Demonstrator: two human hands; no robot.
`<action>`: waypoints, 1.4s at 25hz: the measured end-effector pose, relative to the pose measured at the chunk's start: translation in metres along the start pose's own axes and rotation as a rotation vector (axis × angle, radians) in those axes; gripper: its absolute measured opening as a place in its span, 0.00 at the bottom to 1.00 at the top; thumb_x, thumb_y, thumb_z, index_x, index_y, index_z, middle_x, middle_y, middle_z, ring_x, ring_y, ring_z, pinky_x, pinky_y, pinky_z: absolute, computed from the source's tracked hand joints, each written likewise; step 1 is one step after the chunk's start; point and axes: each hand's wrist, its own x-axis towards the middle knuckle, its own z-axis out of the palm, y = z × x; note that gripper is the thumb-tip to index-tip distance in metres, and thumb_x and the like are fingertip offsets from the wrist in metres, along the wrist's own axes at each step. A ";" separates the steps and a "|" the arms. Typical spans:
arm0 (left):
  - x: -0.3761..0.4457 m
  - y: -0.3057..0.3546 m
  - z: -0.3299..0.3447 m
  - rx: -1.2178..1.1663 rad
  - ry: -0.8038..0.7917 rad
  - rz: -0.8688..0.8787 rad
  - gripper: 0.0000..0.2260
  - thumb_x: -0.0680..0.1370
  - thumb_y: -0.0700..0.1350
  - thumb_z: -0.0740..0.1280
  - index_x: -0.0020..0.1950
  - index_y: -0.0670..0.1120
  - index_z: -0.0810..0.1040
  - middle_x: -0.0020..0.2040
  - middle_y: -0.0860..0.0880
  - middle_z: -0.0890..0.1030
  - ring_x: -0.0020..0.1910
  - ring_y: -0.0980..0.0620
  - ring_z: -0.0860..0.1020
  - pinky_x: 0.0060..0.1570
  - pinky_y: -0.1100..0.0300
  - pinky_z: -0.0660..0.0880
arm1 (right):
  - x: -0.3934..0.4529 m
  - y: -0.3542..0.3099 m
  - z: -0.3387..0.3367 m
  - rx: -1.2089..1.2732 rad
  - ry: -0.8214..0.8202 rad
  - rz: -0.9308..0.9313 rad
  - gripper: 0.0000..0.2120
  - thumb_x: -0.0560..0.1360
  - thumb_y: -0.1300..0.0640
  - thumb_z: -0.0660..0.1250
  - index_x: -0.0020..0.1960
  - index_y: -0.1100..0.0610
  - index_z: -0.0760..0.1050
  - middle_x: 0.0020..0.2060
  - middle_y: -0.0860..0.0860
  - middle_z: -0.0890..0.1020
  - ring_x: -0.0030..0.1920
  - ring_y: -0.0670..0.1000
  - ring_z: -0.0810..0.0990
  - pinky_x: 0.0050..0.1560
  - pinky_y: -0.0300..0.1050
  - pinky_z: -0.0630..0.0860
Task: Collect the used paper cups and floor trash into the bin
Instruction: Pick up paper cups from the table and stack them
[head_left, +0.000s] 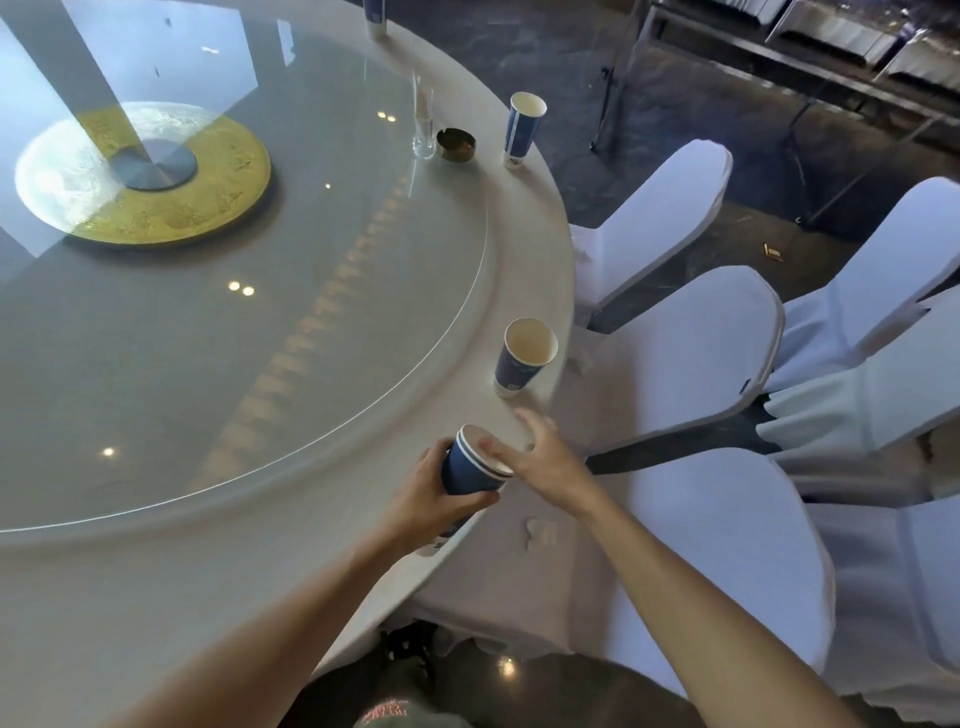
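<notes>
My left hand (426, 493) grips a stack of blue paper cups (470, 467) over the near right edge of the round table (530, 270). My right hand (540, 452) rests its fingers over the stack's rim, touching it. Just beyond stands another blue paper cup (524, 356), upright and empty, near the table edge. A third blue cup (522, 130) stands farther along the rim, and a fourth cup (375, 15) shows at the top edge. A small scrap of trash (773, 252) lies on the dark floor behind the chairs. No bin is in view.
A glass turntable (260, 312) covers most of the table, with a gold centre disc (208, 208). A tall glass (423, 124) and a dark ashtray (456, 144) stand by the far cup. White-covered chairs (691, 353) crowd the right side. Metal racks (779, 57) stand far back.
</notes>
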 end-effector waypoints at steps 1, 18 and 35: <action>0.008 -0.003 -0.002 -0.021 0.002 -0.025 0.34 0.61 0.62 0.81 0.64 0.62 0.73 0.55 0.59 0.79 0.55 0.55 0.81 0.55 0.46 0.81 | 0.016 -0.005 -0.008 -0.051 0.124 -0.042 0.43 0.70 0.33 0.73 0.77 0.52 0.65 0.73 0.52 0.68 0.74 0.53 0.68 0.72 0.54 0.69; 0.021 0.008 0.025 0.061 0.126 -0.229 0.36 0.63 0.63 0.79 0.68 0.59 0.71 0.59 0.55 0.80 0.56 0.54 0.81 0.56 0.51 0.80 | 0.146 -0.001 -0.062 -0.649 0.105 -0.256 0.32 0.72 0.49 0.71 0.75 0.46 0.66 0.71 0.55 0.66 0.68 0.62 0.66 0.62 0.57 0.72; -0.036 0.056 0.250 0.009 0.349 -0.350 0.35 0.63 0.58 0.80 0.67 0.55 0.71 0.60 0.55 0.80 0.56 0.54 0.81 0.54 0.53 0.81 | 0.040 0.167 -0.147 -0.247 -0.495 -0.335 0.33 0.71 0.40 0.75 0.74 0.41 0.69 0.68 0.50 0.70 0.68 0.49 0.71 0.68 0.47 0.70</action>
